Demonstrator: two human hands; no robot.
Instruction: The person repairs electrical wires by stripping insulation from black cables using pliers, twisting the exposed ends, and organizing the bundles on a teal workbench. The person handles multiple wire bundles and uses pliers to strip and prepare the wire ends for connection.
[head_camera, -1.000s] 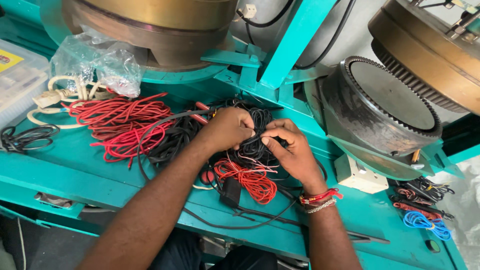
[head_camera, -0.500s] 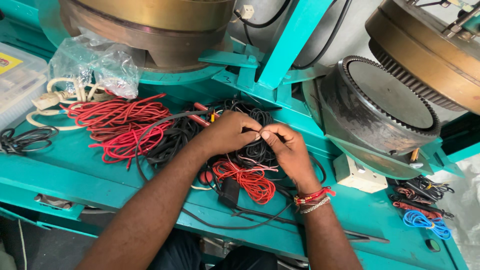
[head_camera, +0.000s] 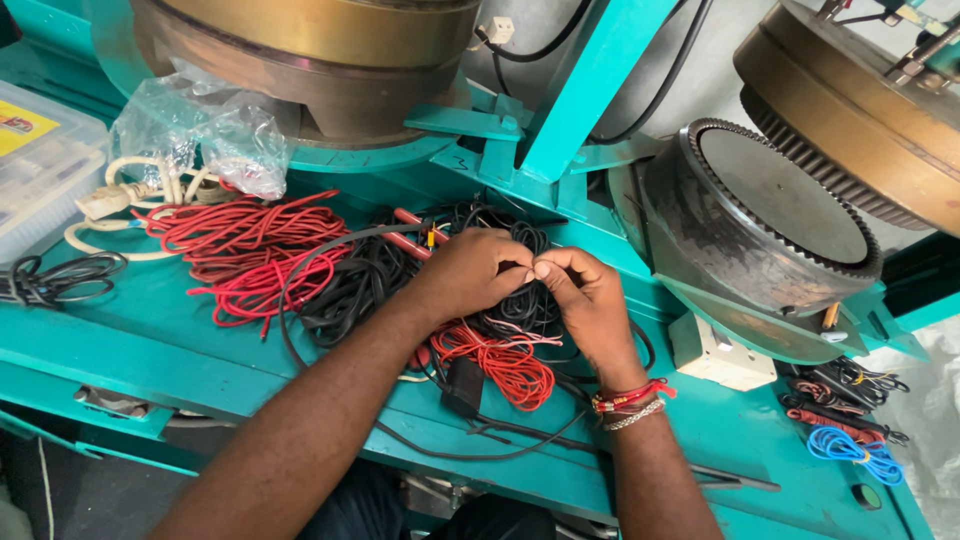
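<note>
While hovering over a tangle of black wires (head_camera: 500, 260) on the teal workbench (head_camera: 150, 340): left hand (head_camera: 475, 275) and right hand (head_camera: 590, 300) meeting fingertip to fingertip, both closed, pinching a thin wire end (head_camera: 530, 270) between them, red wire coil (head_camera: 495, 360) lying just below.

My left hand (head_camera: 470, 275) and right hand (head_camera: 590, 300) meet fingertip to fingertip over a tangle of black wires (head_camera: 510, 300), pinching something too small to make out, with a small red wire coil (head_camera: 500, 365) lying just below them on the teal surface (head_camera: 150, 345). To my left a larger bundle of red wires (head_camera: 240, 255) lies beside a black wire bundle (head_camera: 350, 285), with a crumpled clear plastic bag (head_camera: 205, 130) beyond. To my right sits a dark toothed metal ring (head_camera: 770, 220), and near the surface's right end a blue wire coil (head_camera: 850, 450).
</note>
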